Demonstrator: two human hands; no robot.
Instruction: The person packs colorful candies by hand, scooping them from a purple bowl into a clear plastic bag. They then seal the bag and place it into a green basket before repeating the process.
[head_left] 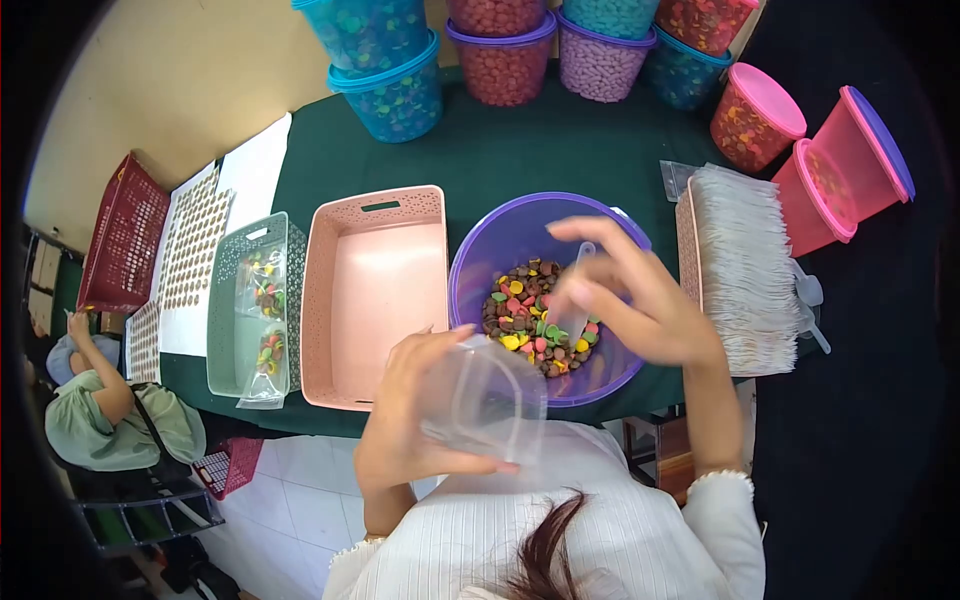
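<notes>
My left hand (405, 400) grips a clear plastic pouch (490, 400) by its side, in front of my chest; the pouch looks slightly blurred, with no candy visible in it. A purple tub (470, 250) stands just beyond, holding a mix of brown, yellow, green and pink candies (525, 310). Over its right side, my right hand (640, 300) is closed around a small clear scoop (570, 318), thumb and fingers about the handle. The scoop's bowl is down at the candies. Motion blurs part of this hand.
Left of the tub are a pink basket (312, 300) and a green basket (222, 340) with filled pouches. A pouch stack (745, 270) and spare scoops (810, 290) lie right. Candy tubs (500, 65) line the back. Another person (120, 410) is at far left, by sticker sheets (195, 240).
</notes>
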